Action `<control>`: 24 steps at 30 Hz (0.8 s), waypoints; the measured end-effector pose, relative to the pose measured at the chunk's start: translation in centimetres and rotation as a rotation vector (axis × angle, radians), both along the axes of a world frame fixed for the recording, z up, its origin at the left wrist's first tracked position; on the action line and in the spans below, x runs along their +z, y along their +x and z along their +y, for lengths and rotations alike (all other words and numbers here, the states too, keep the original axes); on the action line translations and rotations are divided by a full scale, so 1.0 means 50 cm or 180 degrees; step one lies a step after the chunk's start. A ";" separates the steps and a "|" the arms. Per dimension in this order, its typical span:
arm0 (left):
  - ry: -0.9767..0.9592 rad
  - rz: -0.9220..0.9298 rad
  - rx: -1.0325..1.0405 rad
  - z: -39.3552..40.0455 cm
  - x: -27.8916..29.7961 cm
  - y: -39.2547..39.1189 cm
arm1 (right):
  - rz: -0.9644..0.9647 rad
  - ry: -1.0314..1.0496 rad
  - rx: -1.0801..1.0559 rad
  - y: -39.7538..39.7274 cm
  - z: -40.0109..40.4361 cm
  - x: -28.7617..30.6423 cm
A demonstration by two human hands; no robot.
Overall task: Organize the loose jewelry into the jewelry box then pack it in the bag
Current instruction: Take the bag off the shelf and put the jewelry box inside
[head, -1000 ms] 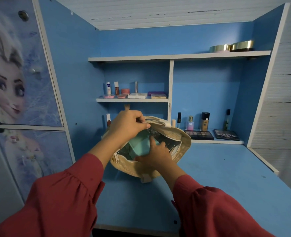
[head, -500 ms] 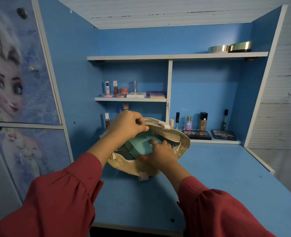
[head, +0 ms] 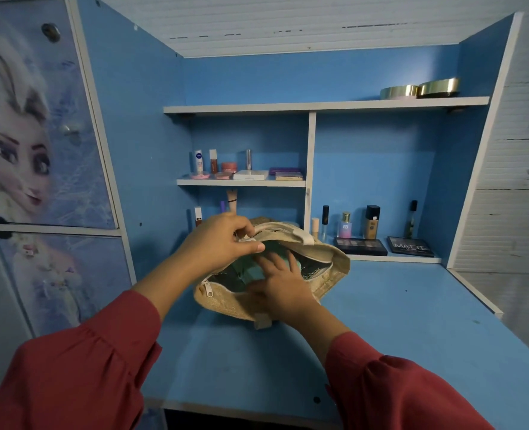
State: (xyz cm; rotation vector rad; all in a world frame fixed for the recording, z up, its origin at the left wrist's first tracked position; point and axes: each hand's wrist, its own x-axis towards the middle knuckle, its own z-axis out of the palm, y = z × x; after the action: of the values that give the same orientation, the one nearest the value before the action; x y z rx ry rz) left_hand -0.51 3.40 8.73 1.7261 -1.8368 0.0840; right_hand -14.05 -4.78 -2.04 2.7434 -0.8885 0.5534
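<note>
A beige woven bag (head: 331, 268) lies open on the blue desk, its zipper pull at the left end. Inside it sits the mint-green jewelry box (head: 250, 268), mostly sunk below the rim. My left hand (head: 216, 240) pinches the bag's far upper edge and holds the mouth open. My right hand (head: 282, 290) lies over the box with straight fingers pressing on its lid. No loose jewelry shows on the desk.
Cosmetics line the back: bottles (head: 372, 221) and two dark palettes (head: 410, 246) on the low ledge, small tubes and boxes on the middle shelf (head: 241, 182), gold tins (head: 418, 88) on top. A cabinet door with a cartoon picture (head: 39, 150) stands left. Blue desk surface (head: 412, 321) spreads right.
The green box has sunk deeper into the bag under my right hand, which shifted slightly up over it. My left hand keeps its pinch on the bag's edge.
</note>
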 end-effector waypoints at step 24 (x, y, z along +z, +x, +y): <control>-0.0070 0.0467 -0.0030 0.006 -0.005 0.006 | -0.1595 0.1134 0.0071 0.104 0.100 0.011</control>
State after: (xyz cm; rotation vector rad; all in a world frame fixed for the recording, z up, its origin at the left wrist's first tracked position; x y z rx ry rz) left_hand -0.23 3.69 8.50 1.6629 -1.7307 -0.0256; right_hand -8.84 0.20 -1.51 2.9790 -1.1587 1.2326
